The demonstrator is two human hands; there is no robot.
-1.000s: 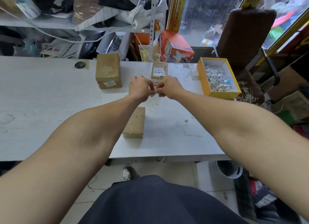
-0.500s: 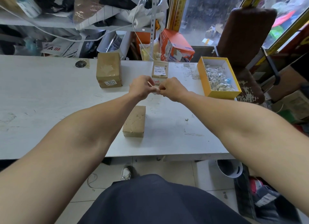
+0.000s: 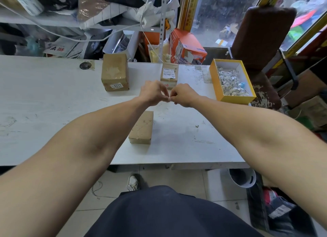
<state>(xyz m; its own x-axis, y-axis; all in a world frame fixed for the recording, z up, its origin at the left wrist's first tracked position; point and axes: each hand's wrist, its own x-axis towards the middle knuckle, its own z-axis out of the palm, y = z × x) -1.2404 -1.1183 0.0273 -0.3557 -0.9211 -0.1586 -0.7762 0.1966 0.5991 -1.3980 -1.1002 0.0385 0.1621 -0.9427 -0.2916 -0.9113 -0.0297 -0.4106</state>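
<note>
My left hand (image 3: 153,93) and my right hand (image 3: 184,94) meet above the middle of the white table (image 3: 44,112), fingertips together. Both pinch a tiny pale item (image 3: 169,99) between them; most of it is hidden by the fingers. Just behind the hands stands a small labelled cardboard box (image 3: 169,74). A flat brown box (image 3: 142,127) lies on the table below my left wrist.
A taller brown box marked 0275 (image 3: 115,72) stands at the back left. A yellow tray (image 3: 231,97) with several small wrapped pieces sits at the right edge. Cluttered shelves and an orange carton (image 3: 187,47) lie behind the table. A brown chair (image 3: 261,33) stands to the right.
The hands stay joined at the fingertips and have shifted only slightly; a thin pale strip that stuck out by the left fingers half a second ago no longer shows.
</note>
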